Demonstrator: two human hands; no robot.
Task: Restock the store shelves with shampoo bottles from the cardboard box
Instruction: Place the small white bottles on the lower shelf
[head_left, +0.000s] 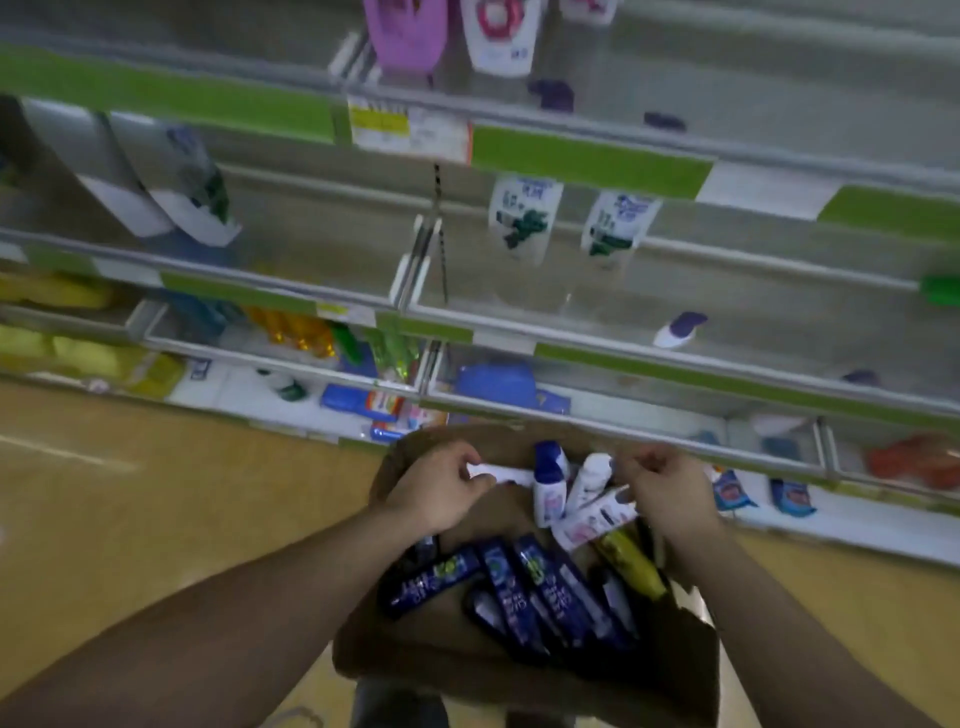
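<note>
An open cardboard box (691, 675) stands in front of me, below the store shelves (587, 156). Several dark blue shampoo bottles (519, 587) lie in its near half, with a yellow bottle (631, 566) beside them. Small white bottles (550, 488) stand and lean at its far end. My left hand (441, 488) grips a white bottle (501, 473) lying sideways at the far left of the box. My right hand (665, 493) has its fingers curled on the end of a tilted white bottle (595, 517).
Two white shampoo bottles (524, 218) stand on the middle shelf, and a small purple-capped bottle (678, 330) lies further right. A pink bottle (408, 31) sits on the top shelf. The lower shelves hold mixed packets. Tan floor (156, 493) stretches to the left.
</note>
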